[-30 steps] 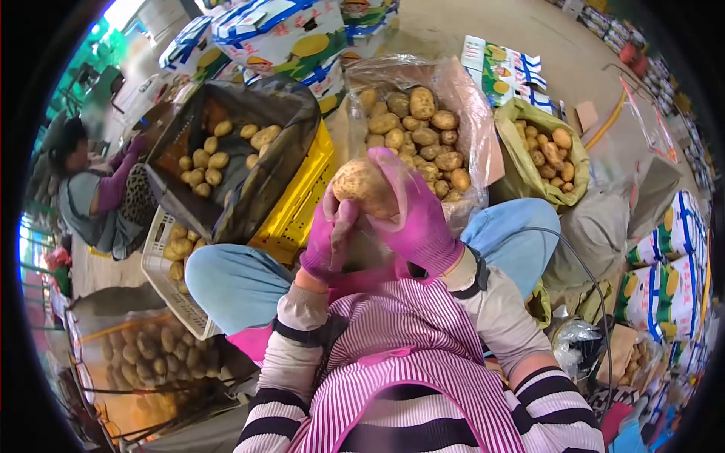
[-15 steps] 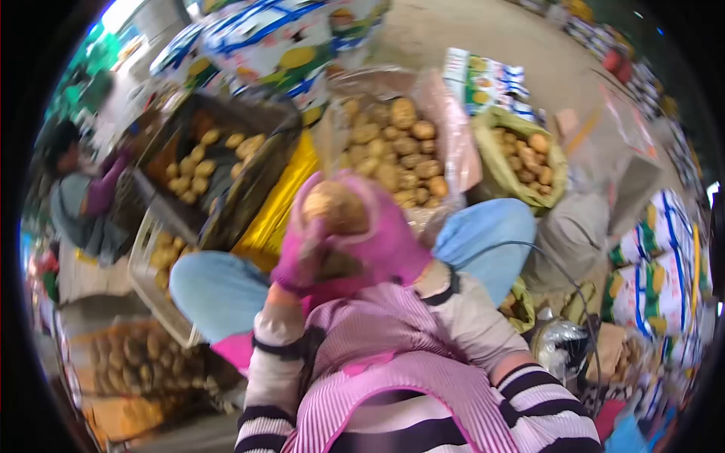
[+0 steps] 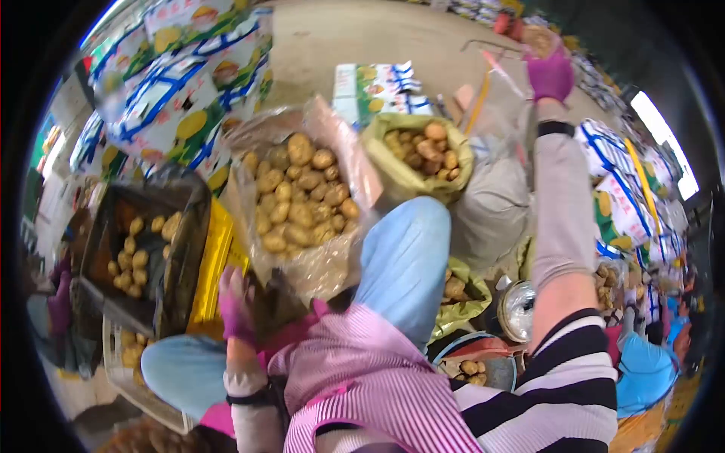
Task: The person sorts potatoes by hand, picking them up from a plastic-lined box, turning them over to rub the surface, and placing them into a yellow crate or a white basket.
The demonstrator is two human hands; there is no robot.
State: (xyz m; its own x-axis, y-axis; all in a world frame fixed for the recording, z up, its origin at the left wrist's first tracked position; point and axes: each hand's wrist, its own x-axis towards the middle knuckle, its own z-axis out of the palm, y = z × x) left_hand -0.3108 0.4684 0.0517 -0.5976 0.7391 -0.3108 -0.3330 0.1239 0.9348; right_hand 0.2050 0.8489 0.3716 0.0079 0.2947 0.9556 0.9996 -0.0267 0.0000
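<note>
My right hand, in a pink glove, reaches far out to the upper right, closed around a tan potato that shows past the fingers. Above my lap, my left hand wears a pink glove; its fingers point up, apart, and hold nothing I can see. Near it stands a clear plastic-lined bag full of potatoes. To its left are a yellow crate and a dark lined crate with several potatoes.
A green sack of potatoes and a grey sack stand ahead. Printed packages are piled at the upper left, with more at right. A bucket sits by my right leg. Co-workers are at both edges.
My right hand has swung from before my chest to the upper right with the potato. My left hand has come off the potato and dropped toward my lap. The view has turned right.
</note>
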